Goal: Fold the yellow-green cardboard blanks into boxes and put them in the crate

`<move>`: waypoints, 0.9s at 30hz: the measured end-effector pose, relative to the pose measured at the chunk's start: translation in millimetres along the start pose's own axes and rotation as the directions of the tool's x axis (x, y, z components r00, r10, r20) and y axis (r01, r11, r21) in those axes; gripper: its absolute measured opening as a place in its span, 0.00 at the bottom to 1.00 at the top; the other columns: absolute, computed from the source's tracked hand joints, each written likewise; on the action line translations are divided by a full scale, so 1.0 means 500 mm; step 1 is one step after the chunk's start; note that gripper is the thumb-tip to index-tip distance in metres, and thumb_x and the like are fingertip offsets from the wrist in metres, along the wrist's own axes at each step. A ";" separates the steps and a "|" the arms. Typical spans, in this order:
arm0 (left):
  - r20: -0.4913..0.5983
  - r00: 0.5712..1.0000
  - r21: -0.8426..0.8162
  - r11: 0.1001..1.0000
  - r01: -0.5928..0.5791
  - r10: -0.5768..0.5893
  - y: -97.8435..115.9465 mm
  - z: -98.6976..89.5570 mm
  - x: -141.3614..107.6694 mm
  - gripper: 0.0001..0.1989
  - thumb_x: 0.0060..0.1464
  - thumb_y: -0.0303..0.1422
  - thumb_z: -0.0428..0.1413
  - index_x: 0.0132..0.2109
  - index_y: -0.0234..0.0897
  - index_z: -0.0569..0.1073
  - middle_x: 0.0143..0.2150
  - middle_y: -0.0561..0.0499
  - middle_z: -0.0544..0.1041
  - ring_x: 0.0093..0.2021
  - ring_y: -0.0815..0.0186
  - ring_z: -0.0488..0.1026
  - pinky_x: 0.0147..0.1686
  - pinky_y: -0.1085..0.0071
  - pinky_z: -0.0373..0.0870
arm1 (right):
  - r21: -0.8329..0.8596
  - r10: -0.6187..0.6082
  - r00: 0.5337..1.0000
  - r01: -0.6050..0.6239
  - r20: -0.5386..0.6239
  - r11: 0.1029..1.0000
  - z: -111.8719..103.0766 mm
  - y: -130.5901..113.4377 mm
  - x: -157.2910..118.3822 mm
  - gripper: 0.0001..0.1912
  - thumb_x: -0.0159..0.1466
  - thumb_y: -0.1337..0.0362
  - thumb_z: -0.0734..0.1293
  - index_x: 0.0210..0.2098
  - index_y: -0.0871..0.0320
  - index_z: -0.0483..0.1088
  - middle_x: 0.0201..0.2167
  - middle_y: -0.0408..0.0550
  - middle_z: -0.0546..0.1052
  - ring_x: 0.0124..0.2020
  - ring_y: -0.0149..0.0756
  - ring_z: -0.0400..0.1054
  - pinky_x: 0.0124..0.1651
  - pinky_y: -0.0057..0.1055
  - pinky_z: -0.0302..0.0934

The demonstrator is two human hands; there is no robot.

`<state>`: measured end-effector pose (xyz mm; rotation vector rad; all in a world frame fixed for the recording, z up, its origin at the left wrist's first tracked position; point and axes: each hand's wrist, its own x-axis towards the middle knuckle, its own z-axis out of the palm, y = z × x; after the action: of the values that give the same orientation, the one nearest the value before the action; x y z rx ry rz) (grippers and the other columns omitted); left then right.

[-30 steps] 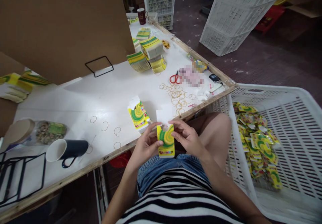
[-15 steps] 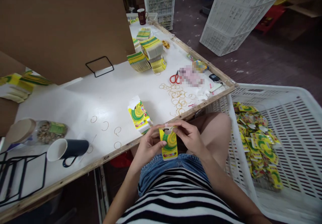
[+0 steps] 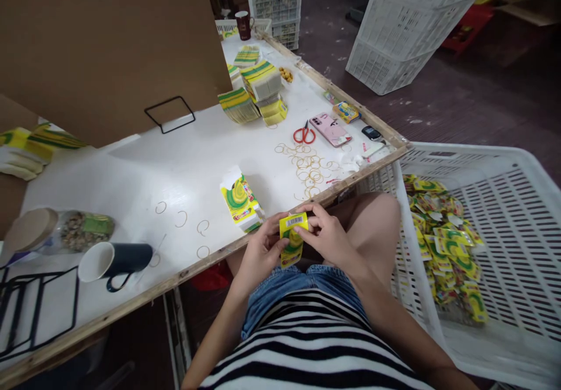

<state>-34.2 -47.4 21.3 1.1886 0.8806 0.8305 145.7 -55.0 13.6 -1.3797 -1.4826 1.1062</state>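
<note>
A small yellow and green box [image 3: 291,254] is held between my two hands over my lap, its end with a barcode facing up. My left hand [image 3: 264,248] grips its left side, thumb on the front. My right hand [image 3: 328,235] pinches the upper right part, thumb near the barcode. Just beyond, on the white table [image 3: 175,168], lies a stack of flat yellow and green cartons [image 3: 240,198] near the front edge. Rubber bands [image 3: 309,171] are scattered to its right.
Red-handled scissors [image 3: 304,135], a pink phone [image 3: 330,129] and bundled cartons [image 3: 261,80] are farther back. A dark mug [image 3: 131,258] and a jar [image 3: 83,230] lie at the left. A white basket [image 3: 521,203] with yellow packets [image 3: 456,244] stands at the right.
The box's top end has folded over, so a barcode now shows. My right thumb has moved onto its front. The view has shifted slightly.
</note>
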 end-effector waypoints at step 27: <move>-0.172 0.869 0.942 0.336 0.007 0.464 0.024 -0.159 0.009 0.10 0.59 0.26 0.54 0.43 0.37 0.80 0.45 0.45 0.82 0.41 0.56 0.81 0.41 0.64 0.79 | 0.836 0.392 0.860 0.070 -0.328 0.545 0.005 0.012 0.027 0.18 0.51 0.50 0.76 0.29 0.58 0.74 0.20 0.40 0.71 0.20 0.25 0.59 0.22 0.24 0.52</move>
<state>-105.1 -8.8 21.3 2.2625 1.7091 0.8294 144.0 -41.8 7.1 -0.9708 -0.3083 1.2201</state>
